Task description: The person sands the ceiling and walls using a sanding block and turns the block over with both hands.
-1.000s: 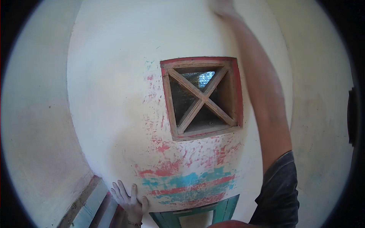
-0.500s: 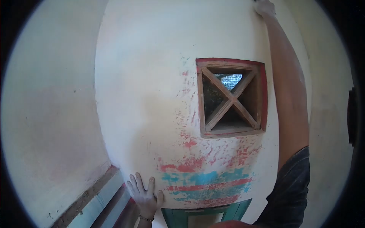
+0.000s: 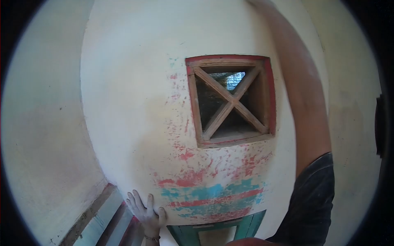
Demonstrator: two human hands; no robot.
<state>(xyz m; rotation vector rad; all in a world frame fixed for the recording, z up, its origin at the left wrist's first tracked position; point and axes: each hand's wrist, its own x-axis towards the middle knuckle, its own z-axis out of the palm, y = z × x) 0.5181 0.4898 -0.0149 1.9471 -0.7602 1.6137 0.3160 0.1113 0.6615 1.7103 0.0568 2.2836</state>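
Note:
My left hand (image 3: 144, 212) lies flat against the white wall (image 3: 123, 102), fingers spread, at the lower left beside a green frame (image 3: 180, 233). A bracelet circles that wrist. Stretched up along the right, my right arm ends in my right hand (image 3: 262, 3), which is blurred and partly cut off by the top edge. It is near the upper wall, its fingers seem closed, and a dark bit shows at them; what it is I cannot make out. Patches of red and turquoise paint (image 3: 213, 190) mark the wall between my arms.
A square opening with a wooden cross-brace (image 3: 233, 100) and red edging is set into the wall. Slatted boards (image 3: 100, 223) run along the lower left corner. Side walls (image 3: 41, 115) stand to the left and right. A dark object (image 3: 380, 126) is at the far right.
My right hand has swung left along the top of the wall. The view has shifted, so the opening and paint patches appear further left. My left hand stays against the wall.

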